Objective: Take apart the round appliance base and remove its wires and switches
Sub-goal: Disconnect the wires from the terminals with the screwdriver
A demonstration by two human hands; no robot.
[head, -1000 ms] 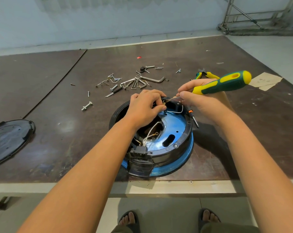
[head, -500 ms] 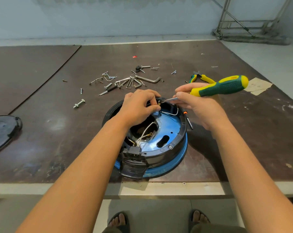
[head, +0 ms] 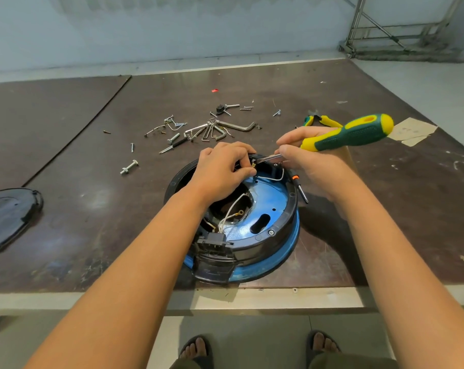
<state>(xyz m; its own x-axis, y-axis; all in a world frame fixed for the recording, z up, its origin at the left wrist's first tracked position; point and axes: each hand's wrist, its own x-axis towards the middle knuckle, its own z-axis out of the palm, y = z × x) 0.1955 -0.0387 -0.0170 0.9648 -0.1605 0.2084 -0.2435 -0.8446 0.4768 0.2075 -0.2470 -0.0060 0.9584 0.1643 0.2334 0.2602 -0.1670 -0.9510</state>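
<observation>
Hands are working together at the 12 o'clock rim of the round appliance base (head: 268, 217), which is sitting open side up near the front edge of the dark table (head: 65, 235). The left hand (head: 220, 169) is curling over the rim, its fingertips pinched together on a small part there; what exactly they are pinching is hidden. The right hand (head: 309, 161) is closing around the shaft end of a green and yellow screwdriver (head: 350, 133), whose handle is pointing toward 2 o'clock while its metal tip is pressing in at the rim just beside the left fingertips. White wires (head: 232, 210) are looping through the centre opening of the blue base plate, and another white wire (head: 272, 178) is arching along the rim near the screwdriver tip. A black switch block (head: 214, 246) is hanging at the base's 7 o'clock edge. A small orange-collared screwdriver (head: 301, 190) is lying against the base at 2 o'clock. Loose screws and hex keys (head: 206, 129) are lying scattered at 11 o'clock, yellow-handled pliers (head: 322, 120) at 1 o'clock, and a black cover (head: 7, 217) at 9 o'clock, well apart.
</observation>
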